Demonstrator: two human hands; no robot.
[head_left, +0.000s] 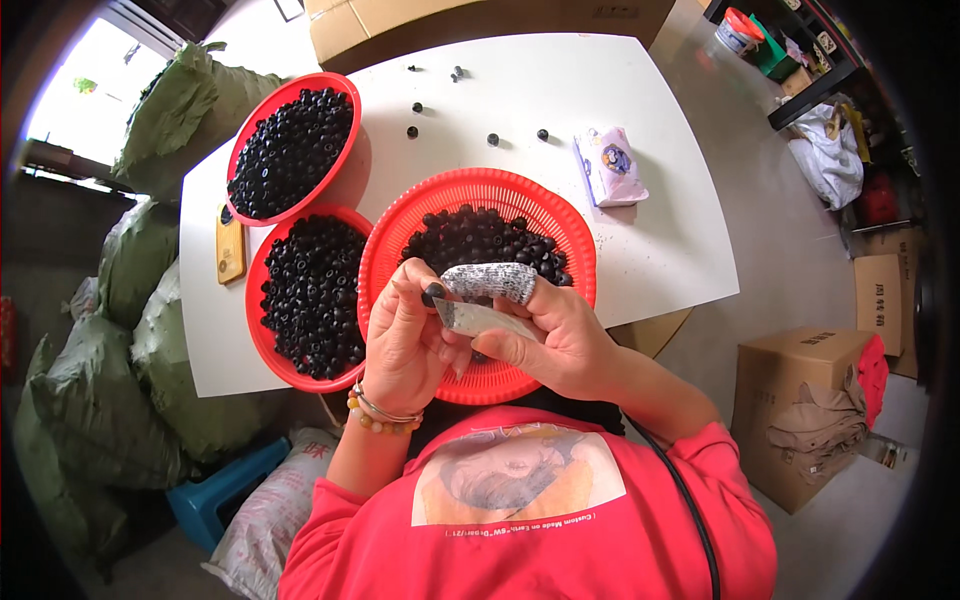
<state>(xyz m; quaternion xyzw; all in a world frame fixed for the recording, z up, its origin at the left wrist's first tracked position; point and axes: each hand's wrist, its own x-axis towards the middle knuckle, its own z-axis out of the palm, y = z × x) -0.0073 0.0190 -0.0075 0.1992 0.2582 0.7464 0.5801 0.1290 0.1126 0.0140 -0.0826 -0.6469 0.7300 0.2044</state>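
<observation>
While both hands met over the front basket (560, 215), left hand (400, 345) pinched a black bead (433, 293); right hand (560, 335), wrapped forefinger (490, 283), gripped a blade (478, 319). Trimming step, probably; next needs steady edge contact.

small workshop | cardboard boxes (800, 400) | stuffed green sacks (150, 300) | sorting baskets (480, 190)

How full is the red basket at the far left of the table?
Nearly full. The far-left red basket holds black beads heaped close to its rim, and no bare bottom shows.
</observation>
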